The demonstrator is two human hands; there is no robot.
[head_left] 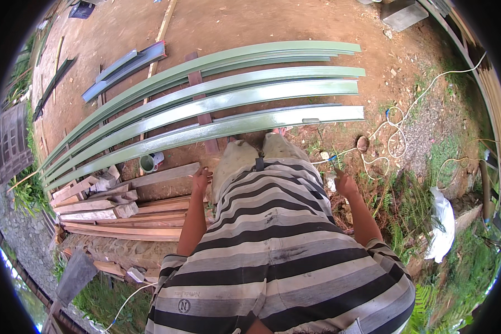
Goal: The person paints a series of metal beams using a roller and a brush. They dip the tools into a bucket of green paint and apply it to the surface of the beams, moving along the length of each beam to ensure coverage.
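Head view: green beams (250, 97) lie beyond the left hand's (201, 181) fingers (197, 173).

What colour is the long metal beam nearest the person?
The beam is glossy pale green, best seen in the head view.

- Twelve o'clock: metal beams (250, 96) lay across a crosspiece (195, 79).
- Ten: a bucket (146, 163) stood between beams and timber boards (156, 208).
- Nine: boards lay stacked.
- Two: cable (405, 116) lay looped.
- Three: plastic sheet (441, 228) lay.
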